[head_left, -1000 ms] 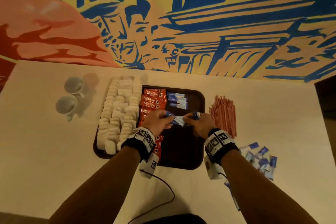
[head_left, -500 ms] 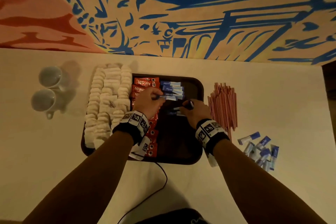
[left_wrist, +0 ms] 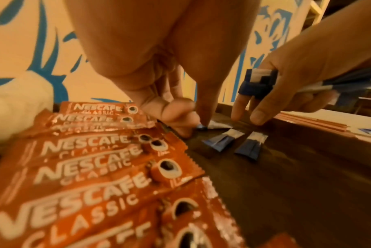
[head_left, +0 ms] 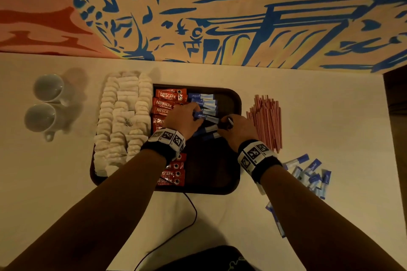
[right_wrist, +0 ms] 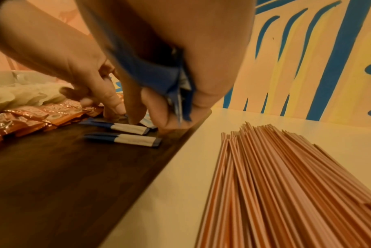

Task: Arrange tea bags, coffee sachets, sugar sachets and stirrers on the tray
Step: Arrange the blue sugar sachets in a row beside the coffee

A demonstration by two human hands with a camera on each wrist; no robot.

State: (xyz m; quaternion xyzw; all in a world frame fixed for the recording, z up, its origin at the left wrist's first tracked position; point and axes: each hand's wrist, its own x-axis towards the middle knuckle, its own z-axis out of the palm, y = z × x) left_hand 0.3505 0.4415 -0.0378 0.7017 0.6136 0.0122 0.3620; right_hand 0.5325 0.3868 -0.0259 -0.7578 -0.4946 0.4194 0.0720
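Tray (head_left: pixel 229 182), dark brown, rounded corners, on the white counter (head_left: pixel 330 116). Contents, from the tray's left edge inward: tea bags (head_left: pixel 123 116), white, in overlapping columns that spill over the tray's left rim; coffee sachets (head_left: pixel 169 99), red, in one column beside the tea bags; sugar sachets (head_left: pixel 203 103), blue and white, in a short column beside the coffee at the tray's far end, two more lying flat nearer the tray's middle. The tray's right part and near part are bare wood.

Left hand (head_left: pixel 184 120): over the tray, fingers curled down, fingertips pressing the blue end of one sugar sachet against the tray floor.

Right hand (head_left: pixel 236 131): over the tray's right part, clutching a bundle of sugar sachets in the palm while thumb and fingers reach down towards the tray floor.

Stirrers (head_left: pixel 266 121): pink bundle on the counter, just right of the tray. Loose sugar sachets (head_left: pixel 308 171): heaped on the counter, right of the tray's near corner. Two cups (head_left: pixel 44 103): on the counter, well left of the tray.
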